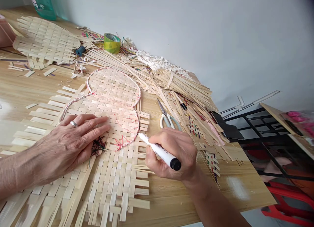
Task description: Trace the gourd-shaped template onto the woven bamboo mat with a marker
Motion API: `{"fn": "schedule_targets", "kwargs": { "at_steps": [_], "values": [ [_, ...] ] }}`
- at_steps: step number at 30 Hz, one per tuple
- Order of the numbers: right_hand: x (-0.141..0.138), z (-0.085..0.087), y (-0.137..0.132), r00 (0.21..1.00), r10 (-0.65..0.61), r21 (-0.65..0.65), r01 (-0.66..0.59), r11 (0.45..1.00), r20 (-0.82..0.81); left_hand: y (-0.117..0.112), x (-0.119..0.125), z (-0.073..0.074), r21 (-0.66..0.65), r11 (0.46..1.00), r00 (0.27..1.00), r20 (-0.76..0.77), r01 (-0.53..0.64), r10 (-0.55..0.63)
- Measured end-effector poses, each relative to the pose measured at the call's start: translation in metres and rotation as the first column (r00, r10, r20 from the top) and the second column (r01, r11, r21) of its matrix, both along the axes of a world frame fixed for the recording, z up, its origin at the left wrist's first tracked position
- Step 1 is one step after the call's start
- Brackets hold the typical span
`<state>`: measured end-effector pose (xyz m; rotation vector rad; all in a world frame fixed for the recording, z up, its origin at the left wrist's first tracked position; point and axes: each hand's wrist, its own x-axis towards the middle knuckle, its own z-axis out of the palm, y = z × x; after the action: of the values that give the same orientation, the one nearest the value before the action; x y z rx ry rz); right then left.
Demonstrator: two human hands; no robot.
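Note:
A marker pen [162, 153], white with a black end, is gripped in my right hand [174, 151]. Its tip meets the edge of a rounded woven piece [113, 99] bordered by a red-and-white braided cord [139, 122]. That piece lies on a larger woven bamboo mat [110, 181] with loose strip ends. My left hand [76, 135], a ring on one finger, lies flat with fingers stretched over the rounded piece. Beneath its fingertips sits a tangle of dark thread [98, 146]. Red stitches show near the cord's lower right.
Scissors [168, 117] lie right of the mat, beside bundles of bamboo strips [186, 89]. Behind stand a tape roll [112, 43], a thread spool [80, 50] and another woven piece [49, 40]. A dark phone-like object [227, 127] rests near the right edge; a red stool [289, 200] stands below.

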<state>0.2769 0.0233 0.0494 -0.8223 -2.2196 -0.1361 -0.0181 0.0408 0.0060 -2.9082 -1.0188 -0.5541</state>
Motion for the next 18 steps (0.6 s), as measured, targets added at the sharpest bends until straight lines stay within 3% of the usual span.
{"fn": "schedule_targets", "kwargs": {
  "at_steps": [18],
  "values": [
    [0.0006, -0.0006, 0.0008, 1.000, 0.013, -0.001, -0.013, 1.000, 0.005, -0.0005, -0.0015, -0.0008, -0.032, 0.999, 1.000, -0.015, -0.008, 0.007]
  ]
}}
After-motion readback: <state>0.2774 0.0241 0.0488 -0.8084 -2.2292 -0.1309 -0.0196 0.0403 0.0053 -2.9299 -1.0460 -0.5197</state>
